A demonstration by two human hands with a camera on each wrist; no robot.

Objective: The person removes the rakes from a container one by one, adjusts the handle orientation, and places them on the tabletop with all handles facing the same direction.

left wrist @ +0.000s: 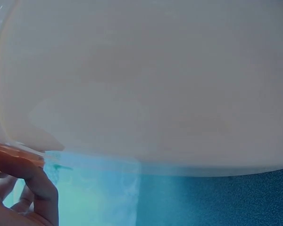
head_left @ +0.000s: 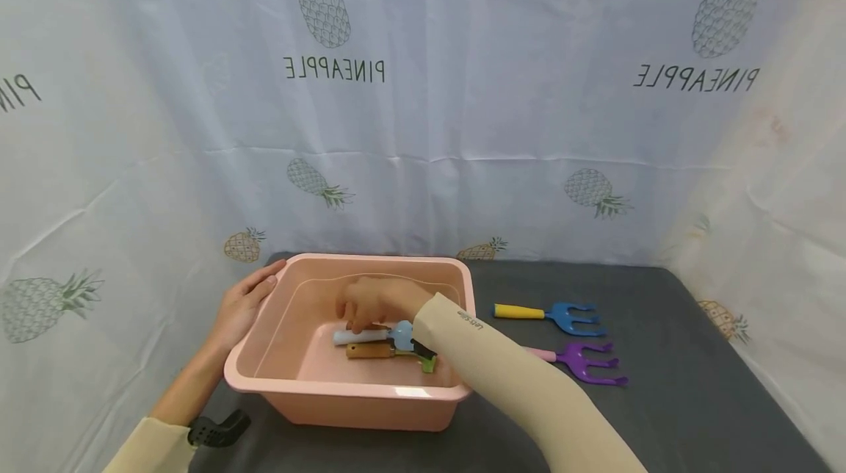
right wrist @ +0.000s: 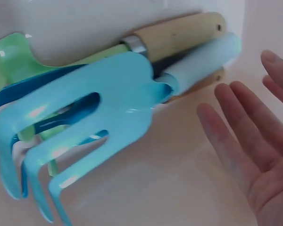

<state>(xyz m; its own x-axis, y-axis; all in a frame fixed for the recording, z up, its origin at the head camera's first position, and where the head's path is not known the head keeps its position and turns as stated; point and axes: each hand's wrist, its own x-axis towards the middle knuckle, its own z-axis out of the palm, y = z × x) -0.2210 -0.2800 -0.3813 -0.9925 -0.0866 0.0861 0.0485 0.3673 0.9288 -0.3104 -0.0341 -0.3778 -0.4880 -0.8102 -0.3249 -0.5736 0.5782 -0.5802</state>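
Note:
My left hand point(head_left: 239, 311) grips the left rim of a pink plastic basin point(head_left: 344, 405), thumb and fingers on its edge. In the left wrist view, the basin wall fills most of the picture. My right hand point(head_left: 383, 300) is inside the basin, above several garden tools. Its fingers are spread and hold nothing in the right wrist view, beside the pale handle of a light blue hand fork point(right wrist: 122, 99). Under that fork lie a green tool with a wooden handle point(right wrist: 179, 37), a darker blue tool and another wooden handle, partly hidden.
Right of the basin, a blue hand fork with a yellow handle point(head_left: 518, 311) and a purple hand fork point(head_left: 578, 363) with a pink handle lie on the dark tabletop point(head_left: 694, 385). A pineapple-print curtain point(head_left: 463, 120) hangs behind and along the sides.

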